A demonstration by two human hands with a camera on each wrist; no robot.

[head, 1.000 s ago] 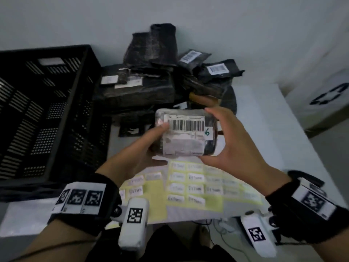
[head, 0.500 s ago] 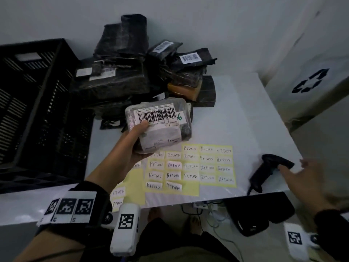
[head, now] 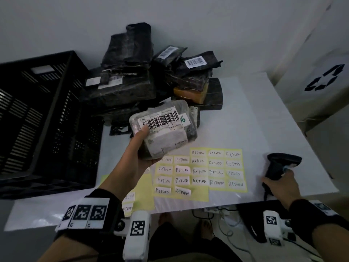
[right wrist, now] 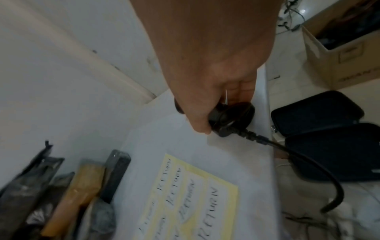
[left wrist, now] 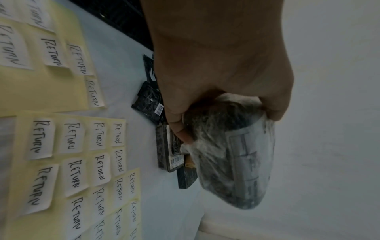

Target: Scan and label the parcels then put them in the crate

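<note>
My left hand (head: 140, 148) grips a clear-wrapped parcel (head: 166, 129) with a barcode label facing up, held above the table. The left wrist view shows the fingers curled round that parcel (left wrist: 236, 154). At the table's right front edge my right hand (head: 279, 184) grips the handle of a black barcode scanner (head: 281, 163); in the right wrist view the fingers wrap the scanner's base (right wrist: 230, 116), its cable trailing off the edge. Yellow sheets of RETURN labels (head: 200, 171) lie on the white table. A black crate (head: 37, 120) stands at the left.
A heap of black-wrapped parcels (head: 151, 78) sits at the back of the table, with a brown one (head: 190, 93) among them. A cardboard box with a recycling mark (head: 321, 72) stands to the right. Black cases (right wrist: 329, 138) and cables lie on the floor below.
My right hand let go of the parcel, swung down to the right and closed on the scanner handle. The left hand alone keeps the parcel, tilted slightly.
</note>
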